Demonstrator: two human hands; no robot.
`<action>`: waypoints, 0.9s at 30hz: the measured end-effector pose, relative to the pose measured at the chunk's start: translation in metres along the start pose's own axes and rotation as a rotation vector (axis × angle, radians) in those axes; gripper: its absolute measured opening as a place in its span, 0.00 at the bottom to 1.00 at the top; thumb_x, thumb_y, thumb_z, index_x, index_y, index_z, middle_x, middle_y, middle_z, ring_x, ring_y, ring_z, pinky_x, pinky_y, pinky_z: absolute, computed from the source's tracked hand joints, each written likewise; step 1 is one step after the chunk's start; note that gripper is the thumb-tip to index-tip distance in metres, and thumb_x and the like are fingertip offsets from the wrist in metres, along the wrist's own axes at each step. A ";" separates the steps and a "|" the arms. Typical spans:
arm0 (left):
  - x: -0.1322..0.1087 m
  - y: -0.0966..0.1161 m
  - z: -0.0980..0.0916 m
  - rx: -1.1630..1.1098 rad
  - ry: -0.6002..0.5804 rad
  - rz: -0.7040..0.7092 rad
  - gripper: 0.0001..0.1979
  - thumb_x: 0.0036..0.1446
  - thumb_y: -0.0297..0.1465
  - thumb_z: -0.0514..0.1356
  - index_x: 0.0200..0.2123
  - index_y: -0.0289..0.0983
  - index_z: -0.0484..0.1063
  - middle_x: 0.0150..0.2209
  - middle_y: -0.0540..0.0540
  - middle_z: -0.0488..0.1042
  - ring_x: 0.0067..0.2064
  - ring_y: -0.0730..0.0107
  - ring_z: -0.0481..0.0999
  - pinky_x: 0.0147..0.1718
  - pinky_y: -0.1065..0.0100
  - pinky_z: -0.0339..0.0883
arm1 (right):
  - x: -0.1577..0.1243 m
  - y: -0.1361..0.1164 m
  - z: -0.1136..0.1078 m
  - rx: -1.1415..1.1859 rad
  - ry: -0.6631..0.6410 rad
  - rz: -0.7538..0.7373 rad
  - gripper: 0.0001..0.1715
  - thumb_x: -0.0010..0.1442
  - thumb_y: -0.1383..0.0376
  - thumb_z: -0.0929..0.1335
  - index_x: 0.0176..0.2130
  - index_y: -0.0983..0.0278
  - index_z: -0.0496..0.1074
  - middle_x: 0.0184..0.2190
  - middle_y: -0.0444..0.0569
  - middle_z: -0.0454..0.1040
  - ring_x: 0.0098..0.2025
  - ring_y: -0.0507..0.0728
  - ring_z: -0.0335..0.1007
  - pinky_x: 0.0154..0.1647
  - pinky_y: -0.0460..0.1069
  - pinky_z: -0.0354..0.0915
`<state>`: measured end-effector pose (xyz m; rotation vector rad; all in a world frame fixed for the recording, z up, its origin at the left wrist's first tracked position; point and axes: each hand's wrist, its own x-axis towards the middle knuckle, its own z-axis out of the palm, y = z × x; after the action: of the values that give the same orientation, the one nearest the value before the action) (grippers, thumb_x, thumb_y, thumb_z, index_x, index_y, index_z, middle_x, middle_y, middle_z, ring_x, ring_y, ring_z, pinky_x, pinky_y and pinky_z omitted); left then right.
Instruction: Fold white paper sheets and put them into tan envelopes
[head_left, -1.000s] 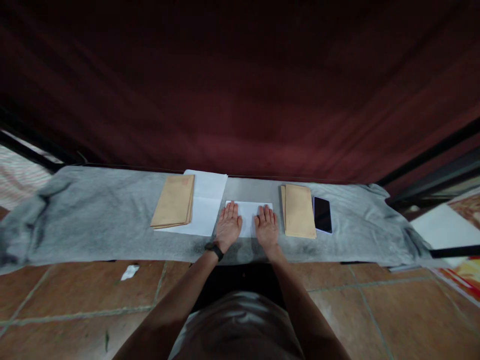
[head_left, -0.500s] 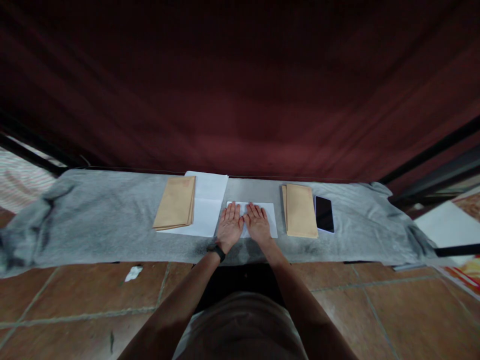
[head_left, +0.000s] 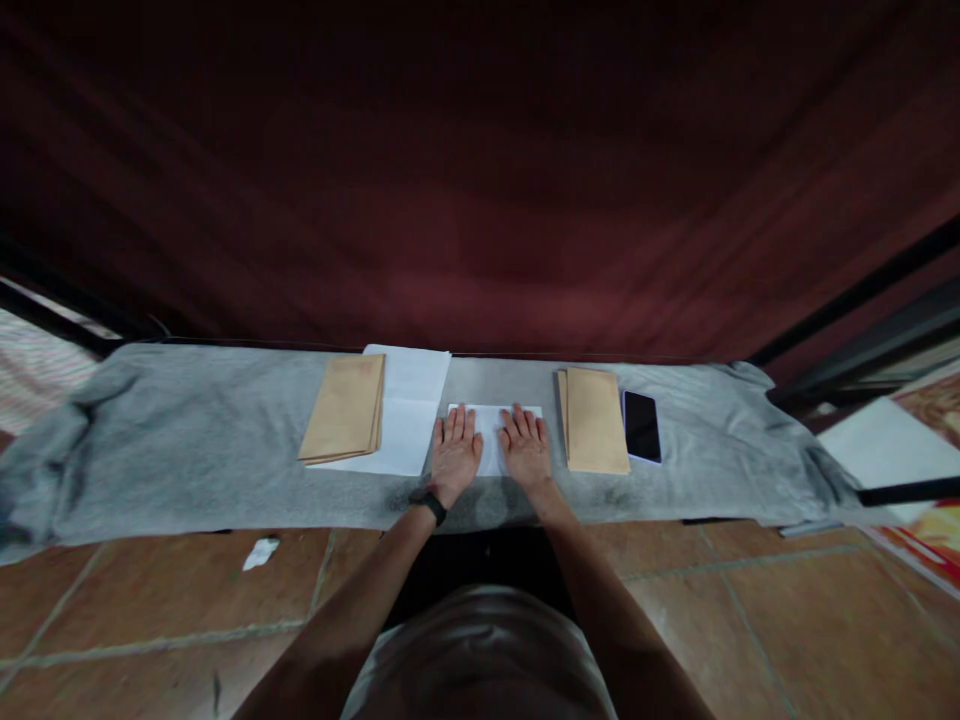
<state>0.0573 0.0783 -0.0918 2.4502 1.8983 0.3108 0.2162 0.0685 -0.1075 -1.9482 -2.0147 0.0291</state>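
Observation:
A white folded sheet of paper lies on the grey cloth in front of me. My left hand presses flat on its left part, fingers stretched out and palm down. My right hand lies flat on the right part, fingers a little spread. A strip of the paper shows between the hands; the rest is under them. To the left, larger white sheets lie partly beneath a stack of brown envelopes. On the right is another stack of brown envelopes.
A dark-screened phone lies right of the right-hand envelopes. The grey cloth covers the long narrow table, with a dark red curtain behind it. A scrap of white paper is on the tiled floor.
My hands have slid apart on the folded paper, from nearly touching at its middle to its left and right parts. The whole view has shifted slightly.

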 end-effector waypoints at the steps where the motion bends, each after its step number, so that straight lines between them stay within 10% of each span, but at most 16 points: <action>1: 0.000 0.003 0.000 -0.003 0.005 -0.012 0.29 0.69 0.35 0.43 0.69 0.28 0.54 0.71 0.34 0.52 0.73 0.53 0.47 0.69 0.47 0.41 | 0.000 0.000 0.000 0.001 -0.003 0.003 0.28 0.73 0.57 0.57 0.68 0.59 0.61 0.69 0.53 0.58 0.71 0.64 0.51 0.69 0.64 0.44; 11: 0.015 0.045 0.010 -0.144 -0.056 0.126 0.28 0.71 0.36 0.39 0.69 0.32 0.55 0.70 0.41 0.57 0.73 0.60 0.49 0.70 0.52 0.42 | -0.001 0.002 -0.007 -0.021 -0.102 -0.013 0.31 0.69 0.66 0.56 0.69 0.62 0.58 0.72 0.52 0.52 0.72 0.65 0.47 0.70 0.63 0.44; 27: 0.019 0.011 0.005 -0.088 -0.040 0.052 0.27 0.71 0.37 0.42 0.69 0.39 0.58 0.70 0.45 0.58 0.73 0.60 0.49 0.70 0.50 0.42 | 0.000 -0.003 -0.010 -0.004 -0.049 0.021 0.28 0.72 0.57 0.57 0.68 0.58 0.61 0.70 0.52 0.57 0.70 0.65 0.52 0.69 0.64 0.45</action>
<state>0.0734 0.0941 -0.0923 2.4338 1.7682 0.3371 0.2161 0.0660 -0.0975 -1.9898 -2.0269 0.0787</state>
